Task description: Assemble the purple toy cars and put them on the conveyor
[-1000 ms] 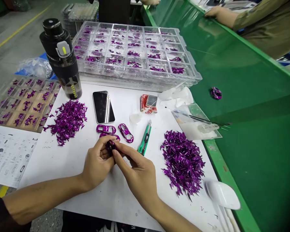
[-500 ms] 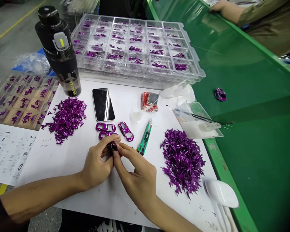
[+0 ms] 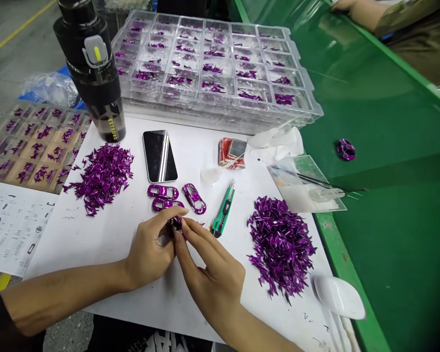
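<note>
Over the white board, my left hand [image 3: 150, 252] is closed around a small purple toy car body [image 3: 175, 225], mostly covered by the fingers. From the other side my right hand [image 3: 214, 269] pinches at the car's near edge with thumb and forefinger; any tiny part between those fingertips is hidden. Just beyond my hands lie three shiny purple toy car bodies [image 3: 194, 198], one partly behind my left hand. A green utility knife [image 3: 223, 209] rests to the right of them. Heaps of small pointed purple pieces lie left [image 3: 104, 176] and right [image 3: 281, 247].
Behind stand clear compartment trays [image 3: 220, 100], a dark bottle [image 3: 102, 93], a phone [image 3: 160, 156] and a red packet [image 3: 231, 152]. Another tray [image 3: 25, 146] is at left. On the right, a green conveyor [image 3: 374, 234] carries a purple car [image 3: 345, 149]; a person's arm [image 3: 366, 14] is beyond.
The view has shifted slightly, so most things sit a little further right. Both hands keep hold of the toy car body, with only a slight change of the fingers.
</note>
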Demonstrator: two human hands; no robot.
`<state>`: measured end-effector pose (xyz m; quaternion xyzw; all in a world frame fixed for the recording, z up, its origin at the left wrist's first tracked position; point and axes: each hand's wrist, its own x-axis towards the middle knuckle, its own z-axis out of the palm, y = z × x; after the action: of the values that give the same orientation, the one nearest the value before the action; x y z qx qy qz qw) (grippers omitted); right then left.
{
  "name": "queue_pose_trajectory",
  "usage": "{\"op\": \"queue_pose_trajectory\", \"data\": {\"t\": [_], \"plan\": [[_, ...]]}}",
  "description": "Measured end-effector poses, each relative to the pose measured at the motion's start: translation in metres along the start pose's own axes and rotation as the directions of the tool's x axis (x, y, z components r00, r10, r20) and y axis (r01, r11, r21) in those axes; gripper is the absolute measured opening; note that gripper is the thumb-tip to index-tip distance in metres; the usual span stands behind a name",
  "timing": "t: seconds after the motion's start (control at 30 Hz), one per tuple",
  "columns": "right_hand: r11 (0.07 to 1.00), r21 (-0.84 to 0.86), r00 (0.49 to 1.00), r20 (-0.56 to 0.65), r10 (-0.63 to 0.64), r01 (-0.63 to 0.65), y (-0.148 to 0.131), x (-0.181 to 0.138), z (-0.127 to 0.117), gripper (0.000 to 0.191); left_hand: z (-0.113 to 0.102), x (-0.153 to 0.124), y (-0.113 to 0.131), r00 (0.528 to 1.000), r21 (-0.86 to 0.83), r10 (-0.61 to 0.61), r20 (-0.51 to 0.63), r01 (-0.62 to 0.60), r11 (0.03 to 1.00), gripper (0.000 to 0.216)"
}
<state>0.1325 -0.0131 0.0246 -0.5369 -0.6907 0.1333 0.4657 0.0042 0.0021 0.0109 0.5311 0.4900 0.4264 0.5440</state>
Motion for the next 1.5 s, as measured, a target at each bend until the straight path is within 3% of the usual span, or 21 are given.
{"op": "queue_pose_trajectory", "data": {"t": [0.13, 0.77, 0.9, 1.0, 1.07, 1.2, 1.33, 1.4, 1.43, 1.47, 1.5], "plan": [[0.997, -0.066, 0.999, -0.008, -0.042, 0.041, -0.001, -0.001, 0.002, 0.025, -0.001, -0.001, -0.002, 1.000, 0.018, 0.023, 0.018, -0.024, 1.000, 0.038], [1.000, 0.022, 0.998, 0.068, 0.004, -0.006, 0.008, -0.001, -0.006, 0.025, -0.002, 0.002, -0.008, 0.990, 0.064, 0.138, 0.017, -0.139, 0.988, 0.044], [0.967, 0.176, 0.963, 0.228, 0.144, -0.186, 0.020, 0.010, -0.011, 0.015, -0.009, 0.007, -0.004, 0.986, -0.018, 0.073, 0.153, -0.071, 0.997, 0.068], [0.918, 0.277, 0.899, 0.409, 0.156, -0.285, 0.026, 0.019, -0.013, 0.040, -0.014, 0.009, -0.003, 0.971, -0.040, 0.022, 0.236, -0.013, 0.999, 0.086], [0.905, 0.294, 0.874, 0.464, 0.145, -0.307, 0.026, 0.020, -0.012, 0.044, -0.017, 0.010, -0.004, 0.970, -0.003, 0.007, 0.245, -0.006, 1.000, 0.090], [0.923, 0.247, 0.900, 0.396, 0.181, -0.294, 0.019, 0.018, -0.008, 0.036, -0.017, 0.009, -0.005, 0.967, 0.054, -0.005, 0.256, -0.010, 0.998, 0.089], [0.974, 0.190, 0.890, 0.455, 0.025, -0.125, 0.020, 0.029, -0.025, 0.035, -0.014, 0.007, -0.001, 0.976, 0.024, -0.054, 0.209, 0.050, 0.998, 0.079], [0.998, 0.049, 0.950, 0.311, 0.030, -0.047, 0.031, 0.041, -0.046, 0.026, -0.012, 0.005, 0.001, 0.980, 0.051, -0.076, 0.185, 0.067, 0.996, 0.061], [0.995, -0.079, 0.991, 0.119, 0.064, -0.055, 0.040, 0.049, -0.059, 0.021, -0.011, 0.004, 0.002, 0.981, 0.073, -0.080, 0.178, 0.068, 0.995, 0.050], [0.967, -0.228, 0.989, -0.123, 0.087, -0.114, 0.052, 0.056, -0.072, 0.021, -0.010, 0.003, 0.003, 0.982, 0.093, -0.077, 0.173, 0.061, 0.994, 0.040], [0.908, -0.358, 0.935, -0.344, 0.090, -0.219, 0.065, 0.063, -0.085, 0.023, -0.010, 0.003, 0.003, 0.984, 0.109, -0.062, 0.168, 0.044, 0.993, 0.033]]}}
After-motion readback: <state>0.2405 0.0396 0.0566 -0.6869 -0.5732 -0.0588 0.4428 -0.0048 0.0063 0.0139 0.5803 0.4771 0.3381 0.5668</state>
